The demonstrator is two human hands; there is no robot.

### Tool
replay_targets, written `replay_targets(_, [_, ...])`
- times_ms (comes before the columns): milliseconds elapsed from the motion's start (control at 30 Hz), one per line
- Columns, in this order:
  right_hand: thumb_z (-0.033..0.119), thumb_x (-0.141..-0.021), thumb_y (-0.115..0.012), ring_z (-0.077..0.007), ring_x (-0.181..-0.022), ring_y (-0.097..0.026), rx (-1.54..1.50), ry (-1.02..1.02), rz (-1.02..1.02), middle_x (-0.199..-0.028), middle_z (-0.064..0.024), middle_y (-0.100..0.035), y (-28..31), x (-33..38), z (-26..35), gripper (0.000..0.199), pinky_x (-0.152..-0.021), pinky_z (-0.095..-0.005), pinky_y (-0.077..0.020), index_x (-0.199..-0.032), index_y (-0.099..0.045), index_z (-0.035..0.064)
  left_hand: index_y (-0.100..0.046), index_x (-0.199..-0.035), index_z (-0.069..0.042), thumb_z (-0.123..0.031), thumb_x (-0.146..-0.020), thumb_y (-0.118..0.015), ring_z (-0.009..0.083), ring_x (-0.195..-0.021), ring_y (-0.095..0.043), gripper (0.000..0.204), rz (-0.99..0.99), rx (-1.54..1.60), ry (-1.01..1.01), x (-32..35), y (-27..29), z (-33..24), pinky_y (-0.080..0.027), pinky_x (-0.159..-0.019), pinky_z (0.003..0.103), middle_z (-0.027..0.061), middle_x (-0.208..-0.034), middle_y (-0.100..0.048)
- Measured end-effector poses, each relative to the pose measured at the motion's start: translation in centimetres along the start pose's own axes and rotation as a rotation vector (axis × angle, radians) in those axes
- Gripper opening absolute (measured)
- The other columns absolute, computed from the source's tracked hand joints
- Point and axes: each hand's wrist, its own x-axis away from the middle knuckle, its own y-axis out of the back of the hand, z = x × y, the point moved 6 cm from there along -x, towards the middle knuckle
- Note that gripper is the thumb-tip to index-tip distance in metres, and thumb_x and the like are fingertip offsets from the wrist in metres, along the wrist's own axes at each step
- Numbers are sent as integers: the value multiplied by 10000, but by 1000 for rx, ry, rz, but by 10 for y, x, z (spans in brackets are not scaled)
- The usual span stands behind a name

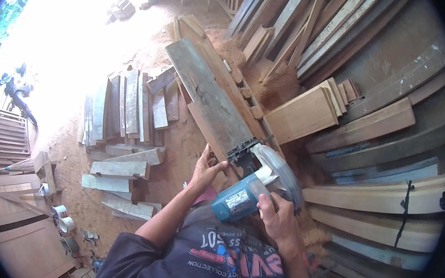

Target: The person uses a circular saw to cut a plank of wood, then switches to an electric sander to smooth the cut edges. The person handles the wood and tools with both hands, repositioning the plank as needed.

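1. The right grip [277, 219] was wrapped round the circular saw [241, 197]; the left grip [207, 171] was spread wide at the plank [205, 92].
2. Good control likely called for a level saw, left grip well clear.
3. The plank stretched ahead.
4. Boards [372, 198] crowded the right; bare ground [177, 153] gave room leftward, before wood pieces [129, 106].

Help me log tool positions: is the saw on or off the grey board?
On, it seems: the saw overlaps the near end of the board, held by the right hand. Whether it is running, I cannot tell.
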Motion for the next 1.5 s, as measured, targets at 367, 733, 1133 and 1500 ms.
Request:
replay_targets(367, [496, -1055, -675, -377, -717, -745, -3, 15, -4, -715, -231, -685, -4, -7, 2, 540, -679, -471, -537, -904, -699, -22, -341, -1681, -39, 25, -959, -774, 216, -1315, -632, 844, 10, 27, -11, -7, 2, -10, -499, -1158, 380, 116, -1467, -611])
replay_targets(733, [466, -1051, -700, -341, -674, -740, 6, 85, -29, -686, -219, -675, -6, -13, 12, 520, -649, -451, -534, -878, -699, -24, -314, -1691, -26, 30, -968, -759, 219, -1281, -655, 851, -3, 8, 3, -16, 9, -3, -521, -1129, 374, 124, -1461, -634])
replay_targets(1133, [473, -1062, -673, -140, -641, -655, 18, 126, -51, -649, -69, -664, -10, -21, 20, 529, -624, -351, -509, -894, -747, -23, -248, -1699, 44, -34, -956, -799, 265, -1350, -623, 928, 6, -22, 3, -17, 8, -25, -496, -1163, 403, 182, -1516, -601])
replay_targets(1500, [468, -1048, -703, -372, -695, -768, 30, 128, -54, -690, -217, -706, -12, -28, 31, 528, -638, -454, -551, -861, -711, -26, -302, -1688, 10, -10, -956, -789, 247, -1317, -642, 880, 11, -19, -2, -27, 16, -24, -513, -1147, 391, 162, -1497, -614])
